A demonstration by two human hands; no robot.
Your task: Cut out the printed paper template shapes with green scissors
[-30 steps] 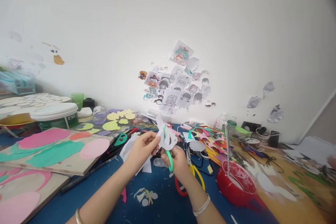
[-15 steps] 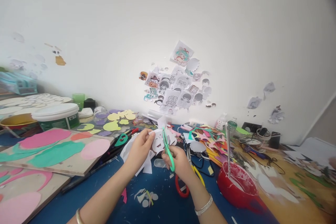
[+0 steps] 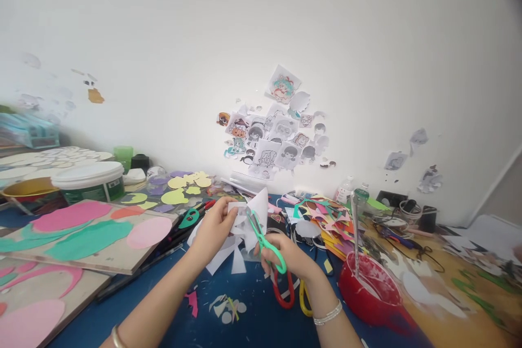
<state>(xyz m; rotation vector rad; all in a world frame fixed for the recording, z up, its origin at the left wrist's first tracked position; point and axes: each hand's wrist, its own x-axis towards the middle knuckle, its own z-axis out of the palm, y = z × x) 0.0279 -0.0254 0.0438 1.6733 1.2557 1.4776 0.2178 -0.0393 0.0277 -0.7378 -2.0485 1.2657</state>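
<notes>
My left hand point(image 3: 212, 228) pinches a piece of white paper point(image 3: 249, 217) with cut-out holes, held up over the blue table point(image 3: 253, 321). My right hand point(image 3: 285, 255) is closed round the handles of green scissors point(image 3: 265, 241). Their blades point up and left into the paper's edge. Both wrists wear bracelets.
Red and yellow scissors point(image 3: 291, 293) lie under my right wrist. A red bowl point(image 3: 367, 285) with a stick stands at the right, beside a heap of coloured paper scraps point(image 3: 326, 217). Boards with pink and green shapes point(image 3: 81, 234) lie left, behind them a white-lidded tub point(image 3: 87, 180). Small cuttings point(image 3: 226, 307) litter the near table.
The paper has turned and dropped lower in my left hand. My right hand has swung the scissors from upright to slanting up-left, and moved a little right and down.
</notes>
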